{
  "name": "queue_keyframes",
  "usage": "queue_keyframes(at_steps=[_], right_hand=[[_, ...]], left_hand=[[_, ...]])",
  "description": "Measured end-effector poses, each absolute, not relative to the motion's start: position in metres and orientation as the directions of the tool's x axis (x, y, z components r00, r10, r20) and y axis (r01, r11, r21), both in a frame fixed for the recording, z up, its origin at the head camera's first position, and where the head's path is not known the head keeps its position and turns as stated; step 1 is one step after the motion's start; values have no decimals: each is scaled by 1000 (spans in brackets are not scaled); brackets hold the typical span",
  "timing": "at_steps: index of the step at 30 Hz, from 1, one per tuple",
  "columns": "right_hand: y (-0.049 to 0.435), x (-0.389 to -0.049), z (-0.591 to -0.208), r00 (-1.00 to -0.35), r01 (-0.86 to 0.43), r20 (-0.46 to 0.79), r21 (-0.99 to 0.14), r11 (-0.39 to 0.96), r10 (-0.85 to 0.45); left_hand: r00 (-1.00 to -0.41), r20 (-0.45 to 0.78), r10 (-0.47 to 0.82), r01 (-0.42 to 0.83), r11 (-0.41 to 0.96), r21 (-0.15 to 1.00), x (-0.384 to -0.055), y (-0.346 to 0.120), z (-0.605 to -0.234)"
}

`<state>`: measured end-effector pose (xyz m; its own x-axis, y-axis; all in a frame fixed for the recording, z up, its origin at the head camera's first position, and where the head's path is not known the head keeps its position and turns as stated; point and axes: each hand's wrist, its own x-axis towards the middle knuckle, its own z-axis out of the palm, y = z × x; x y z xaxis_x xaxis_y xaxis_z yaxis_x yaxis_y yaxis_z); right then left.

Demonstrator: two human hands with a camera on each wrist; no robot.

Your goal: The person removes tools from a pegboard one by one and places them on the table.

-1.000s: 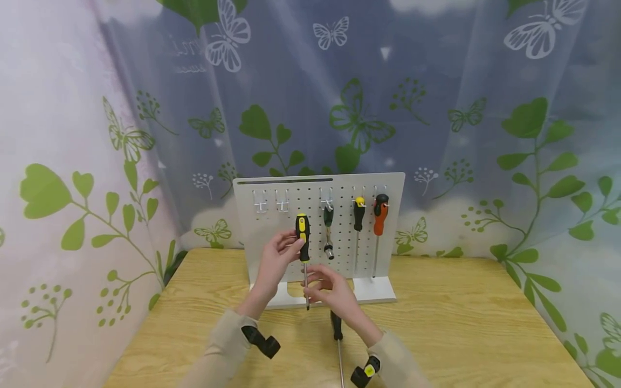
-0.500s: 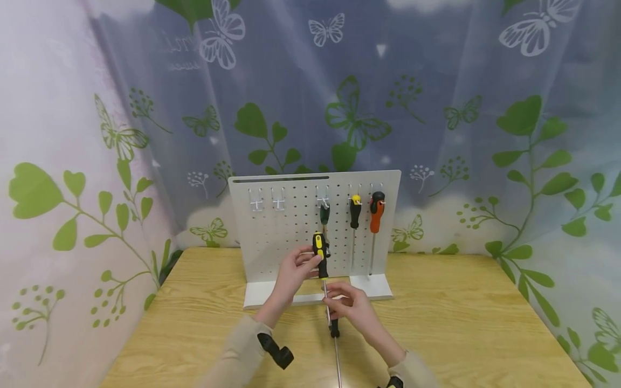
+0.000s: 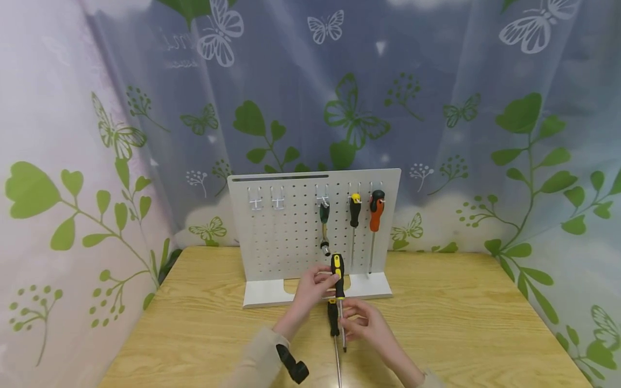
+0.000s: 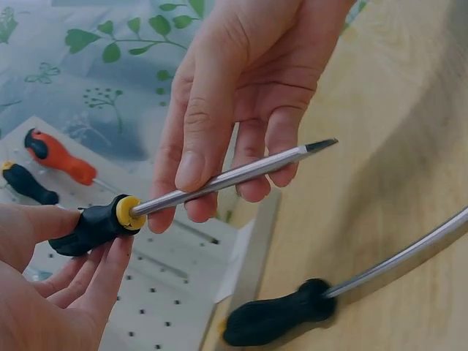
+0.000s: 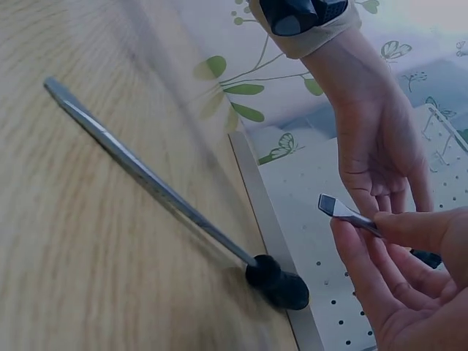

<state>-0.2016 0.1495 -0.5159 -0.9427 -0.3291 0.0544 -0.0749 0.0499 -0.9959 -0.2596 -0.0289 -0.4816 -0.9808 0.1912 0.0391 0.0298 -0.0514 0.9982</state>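
A flat-tipped screwdriver with a black and yellow handle (image 3: 338, 284) is held above the table by both hands. My left hand (image 3: 310, 291) grips its handle, thumb on one side and fingers on the other. My right hand (image 3: 365, 325) pinches the metal shaft (image 4: 245, 170) between thumb and fingers; the dark flat tip (image 5: 328, 205) sticks out beyond them. Just below lies a second screwdriver (image 3: 333, 319) with a dark handle and long shaft, on the table with its handle toward the pegboard.
A white pegboard (image 3: 286, 237) stands at the back of the wooden table (image 3: 446, 318). From its hooks hang a green-handled ratchet-like tool (image 3: 324, 214), a black screwdriver with a yellow top (image 3: 355, 213) and an orange-and-black screwdriver (image 3: 376, 215). Two hooks (image 3: 277, 200) at left hold nothing.
Both hands have carried the screwdriver right and down, from in front of the pegboard to just above the screwdriver lying on the table. Their hold on it looks the same.
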Motion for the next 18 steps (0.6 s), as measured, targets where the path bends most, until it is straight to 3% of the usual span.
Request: queue_keyframes(at_steps=[18], right_hand=[[181,-175,-535,-945,4,-27,-998,69,-326]], left_hand=[[-974,19,224,31,50,998,-238,5,-508]])
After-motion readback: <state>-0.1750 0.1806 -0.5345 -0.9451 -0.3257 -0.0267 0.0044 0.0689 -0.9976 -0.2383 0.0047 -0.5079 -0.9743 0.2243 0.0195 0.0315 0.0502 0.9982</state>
